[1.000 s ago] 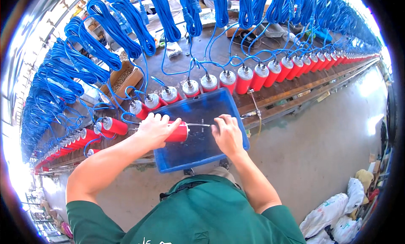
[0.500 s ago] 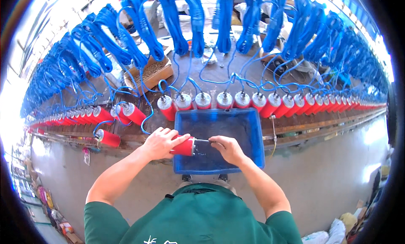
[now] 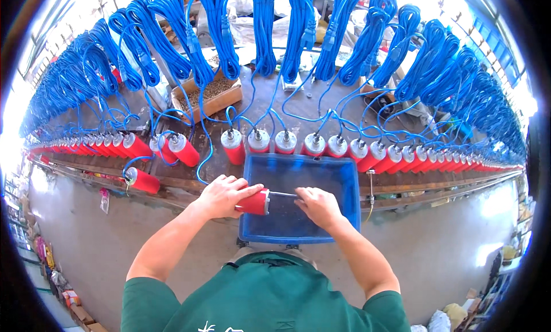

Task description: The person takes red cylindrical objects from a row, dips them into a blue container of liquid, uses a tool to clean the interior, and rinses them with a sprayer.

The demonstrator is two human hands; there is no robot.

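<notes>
My left hand (image 3: 221, 197) is wrapped round a red cylinder (image 3: 253, 203) with a metal end cap, held lying on its side above the left part of a blue plastic tub (image 3: 304, 239). The capped end faces right. My right hand (image 3: 319, 206) pinches a thin metal rod-like tool (image 3: 283, 194); its handle, if any, is hidden in my fingers. The rod runs level to the cylinder's end cap and seems to meet it. A blue cable (image 3: 202, 167) curves down from the bench toward my left hand.
Red cylinders (image 3: 232, 148) with blue cables stand in a long row along the bench edge. One red cylinder (image 3: 143, 180) lies nearer, at the left. Bundled blue cables (image 3: 264, 33) hang above. A cardboard box (image 3: 215, 99) of small parts sits on the bench (image 3: 270, 96).
My right hand has drawn slightly away from the cylinder, so more of the rod shows. My left hand still grips the cylinder. The whole view has shifted a little.
</notes>
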